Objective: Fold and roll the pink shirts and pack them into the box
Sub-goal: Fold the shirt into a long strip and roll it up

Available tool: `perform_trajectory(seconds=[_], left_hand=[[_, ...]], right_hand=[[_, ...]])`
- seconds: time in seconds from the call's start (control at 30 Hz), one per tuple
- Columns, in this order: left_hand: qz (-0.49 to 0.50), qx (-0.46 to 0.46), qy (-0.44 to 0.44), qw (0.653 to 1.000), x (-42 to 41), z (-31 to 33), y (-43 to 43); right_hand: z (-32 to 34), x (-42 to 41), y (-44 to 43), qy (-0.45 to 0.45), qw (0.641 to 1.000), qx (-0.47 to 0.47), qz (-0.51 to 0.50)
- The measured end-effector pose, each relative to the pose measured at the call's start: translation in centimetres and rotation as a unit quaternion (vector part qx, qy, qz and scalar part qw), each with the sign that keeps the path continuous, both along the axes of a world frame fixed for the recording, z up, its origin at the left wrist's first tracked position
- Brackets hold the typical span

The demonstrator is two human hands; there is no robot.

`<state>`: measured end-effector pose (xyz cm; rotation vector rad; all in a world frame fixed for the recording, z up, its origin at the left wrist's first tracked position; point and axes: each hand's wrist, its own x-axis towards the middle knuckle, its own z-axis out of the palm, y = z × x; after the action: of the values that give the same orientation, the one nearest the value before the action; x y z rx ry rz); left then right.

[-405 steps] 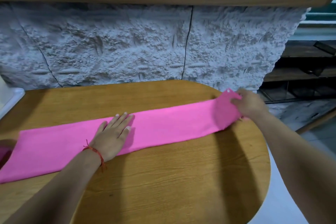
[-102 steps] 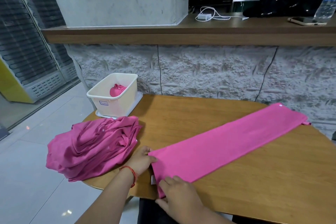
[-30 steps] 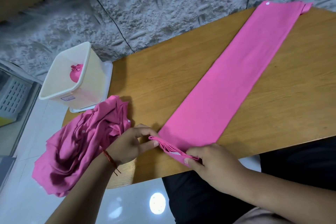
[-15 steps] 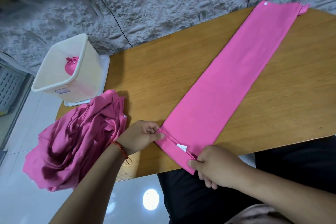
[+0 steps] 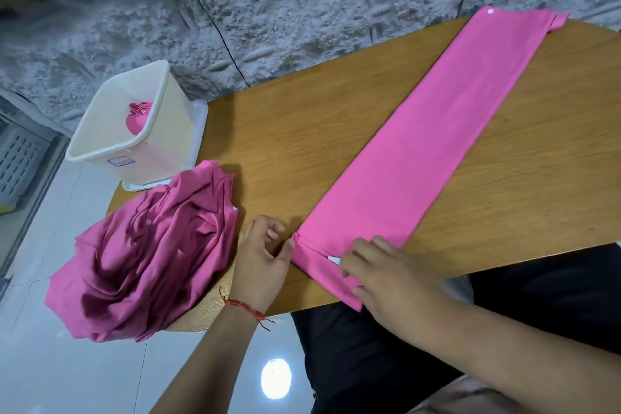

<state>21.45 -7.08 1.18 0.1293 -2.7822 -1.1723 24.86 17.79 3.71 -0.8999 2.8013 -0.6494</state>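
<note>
Lightly touches the left end of a narrow turned-up fold with the thumb of the left hand, other fingers loosely curled and clasping nothing. Presses the right hand flat, fingers nearly straight, onto the right part of that fold, fingertips just beside a small white tag. Wears a red string bracelet on the left wrist. Has the folded pink shirt laid as one long strip on the wooden table, running from the hands at lower centre to the upper right of the frame, with a white button at its far end. Has a crumpled pink shirt heaped at lower left, draped over the table's rounded end. Has a cream plastic box at centre left, beyond the heap, standing on a white lid, with one rolled pink shirt inside. Faces a rough grey stone wall along the top.
</note>
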Motion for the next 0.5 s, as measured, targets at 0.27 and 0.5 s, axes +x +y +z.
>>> perform_trajectory(seconds=[0.27,0.5], left_hand=[[-0.296,-0.226,0.145,0.917,-0.2,-0.3,-1.9],[-0.329,-0.229,0.068,0.914,0.6,-0.1,-3.7]], right_hand=[[-0.3,1.8,-3.1,0.0,0.993,0.107,0.046],[-0.6,1.8,-4.6,0.062,0.992,0.107,-0.013]])
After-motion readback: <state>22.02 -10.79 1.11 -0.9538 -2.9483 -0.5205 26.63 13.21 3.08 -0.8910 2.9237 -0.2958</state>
